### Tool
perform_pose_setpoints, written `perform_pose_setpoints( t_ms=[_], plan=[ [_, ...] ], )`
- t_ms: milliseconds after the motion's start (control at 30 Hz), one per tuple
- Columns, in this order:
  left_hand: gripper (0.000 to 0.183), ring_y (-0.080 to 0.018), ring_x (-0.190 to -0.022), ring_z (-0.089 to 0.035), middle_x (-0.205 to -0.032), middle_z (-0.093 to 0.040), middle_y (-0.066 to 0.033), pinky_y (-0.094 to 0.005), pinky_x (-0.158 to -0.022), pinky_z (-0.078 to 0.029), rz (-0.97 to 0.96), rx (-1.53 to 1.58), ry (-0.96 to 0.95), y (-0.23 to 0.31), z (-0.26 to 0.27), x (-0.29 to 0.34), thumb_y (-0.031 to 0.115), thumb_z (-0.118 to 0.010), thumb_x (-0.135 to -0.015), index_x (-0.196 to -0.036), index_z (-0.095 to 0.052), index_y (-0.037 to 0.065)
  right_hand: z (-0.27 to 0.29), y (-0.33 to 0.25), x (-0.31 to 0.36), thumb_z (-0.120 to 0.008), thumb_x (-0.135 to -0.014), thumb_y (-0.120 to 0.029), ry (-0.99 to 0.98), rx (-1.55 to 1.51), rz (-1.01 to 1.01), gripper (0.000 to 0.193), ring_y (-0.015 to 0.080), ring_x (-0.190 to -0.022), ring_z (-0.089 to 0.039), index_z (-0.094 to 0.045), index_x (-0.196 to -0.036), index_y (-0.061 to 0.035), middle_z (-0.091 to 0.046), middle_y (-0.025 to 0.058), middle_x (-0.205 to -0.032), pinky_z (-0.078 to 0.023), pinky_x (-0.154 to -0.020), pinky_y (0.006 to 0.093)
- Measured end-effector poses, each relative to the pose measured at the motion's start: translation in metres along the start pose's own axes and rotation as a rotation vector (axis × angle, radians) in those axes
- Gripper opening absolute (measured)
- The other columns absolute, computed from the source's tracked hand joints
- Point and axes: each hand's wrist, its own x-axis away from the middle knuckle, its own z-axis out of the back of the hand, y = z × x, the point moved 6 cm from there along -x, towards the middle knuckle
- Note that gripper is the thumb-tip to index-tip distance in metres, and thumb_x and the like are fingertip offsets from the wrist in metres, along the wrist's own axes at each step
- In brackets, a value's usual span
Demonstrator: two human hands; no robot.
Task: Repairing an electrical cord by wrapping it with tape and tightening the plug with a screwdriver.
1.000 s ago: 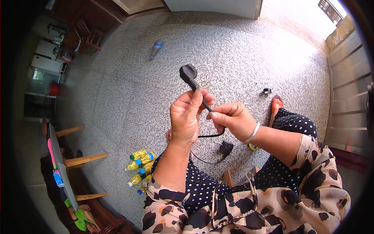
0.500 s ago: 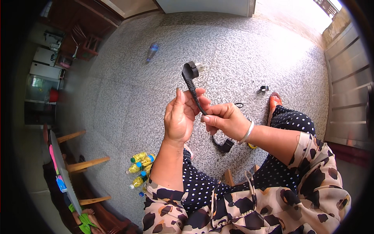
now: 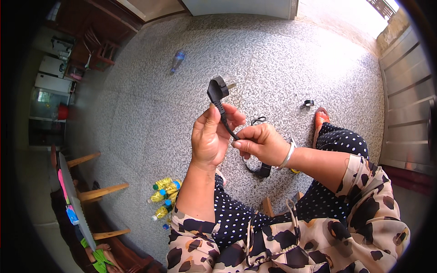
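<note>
A black power cord ends in a plug [image 3: 218, 88] with metal prongs, raised above the speckled floor. My left hand [image 3: 210, 139] has its thumb and fingers around the cord just below the plug. Lower down, my right hand [image 3: 264, 143] pinches the same cord [image 3: 231, 131] between thumb and forefinger. A black connector [image 3: 263, 171] hangs beneath my right hand, partly covered by it. Just beyond that hand, a thin dark loop of cord [image 3: 258, 120] shows. How the cord runs behind my fingers is hidden.
A roll of black tape [image 3: 308, 103] lies near my right foot [image 3: 321, 116]. Several bottles of yellow liquid [image 3: 161, 195] stand by my left leg. Farther off lies a clear bottle [image 3: 177, 61]. A wooden-legged table [image 3: 77, 200] is at left, a metal door [image 3: 407, 104] at right.
The plug has dipped slightly and shifted left, its prongs turned. My right hand has edged left along with the cord. More of the cord loop shows, and less of the hanging connector.
</note>
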Motion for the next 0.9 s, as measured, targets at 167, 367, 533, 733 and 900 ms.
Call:
perform_pose_setpoints(
  t_ms=[167, 367, 533, 733, 900],
  plan=[
    [0.023, -0.022, -0.084, -0.06, -0.088, -0.064, -0.0119, -0.0362, -0.083, -0.044, -0.12, -0.262, -0.074, 0.008, -0.004, 0.0, 0.024, -0.053, -0.091, -0.097, -0.06, 0.003, 0.007, -0.002, -0.001, -0.061, -0.085, -0.01, 0.081, 0.159, -0.03, 0.014, 0.0047, -0.051, -0.052, -0.062, -0.076, 0.0004, -0.055, 0.0008, -0.054, -0.043, -0.047, 0.0223],
    [0.026, -0.0222, -0.095, -0.058, -0.1, -0.062, -0.0124, -0.0378, -0.088, -0.043, -0.162, -0.258, -0.189, 0.017, -0.014, 0.002, 0.024, -0.053, -0.091, -0.103, -0.059, 0.002, 0.012, -0.014, 0.0, -0.066, -0.079, -0.015, 0.134, 0.368, 0.082, 0.013, 0.0161, -0.047, -0.054, -0.065, -0.076, -0.0024, -0.058, 0.0084, -0.056, -0.044, -0.048, 0.0278],
    [0.029, -0.0191, -0.098, -0.054, -0.11, -0.058, -0.0103, -0.0363, -0.087, -0.044, -0.103, -0.119, -0.068, 0.02, -0.009, 0.001, 0.021, -0.053, -0.091, -0.111, -0.056, 0.001, 0.02, -0.024, -0.001, -0.068, -0.078, -0.014, 0.196, 0.58, 0.167, 0.013, 0.0099, -0.049, -0.054, -0.065, -0.076, -0.0015, -0.057, 0.0074, -0.055, -0.043, -0.048, 0.0254],
    [0.02, -0.0173, -0.083, -0.057, -0.093, -0.062, -0.0098, -0.0314, -0.077, -0.048, -0.178, -0.202, 0.079, 0.027, 0.011, -0.004, 0.015, -0.056, -0.089, -0.103, -0.059, 0.001, 0.015, -0.035, 0.001, -0.071, -0.074, -0.015, 0.184, 0.721, 0.338, 0.013, 0.0233, -0.051, -0.058, -0.065, -0.075, -0.0032, -0.057, 0.0126, -0.058, -0.044, -0.048, 0.031],
    [0.025, -0.0181, -0.083, -0.058, -0.09, -0.061, -0.009, -0.036, -0.081, -0.048, -0.18, -0.219, 0.017, 0.029, 0.013, -0.002, 0.015, -0.055, -0.089, -0.109, -0.057, 0.0, 0.011, -0.037, 0.004, -0.071, -0.073, -0.015, 0.139, 0.748, 0.367, 0.013, 0.0253, -0.053, -0.06, -0.065, -0.075, -0.0029, -0.058, 0.0123, -0.059, -0.046, -0.049, 0.0321]
  ],
)
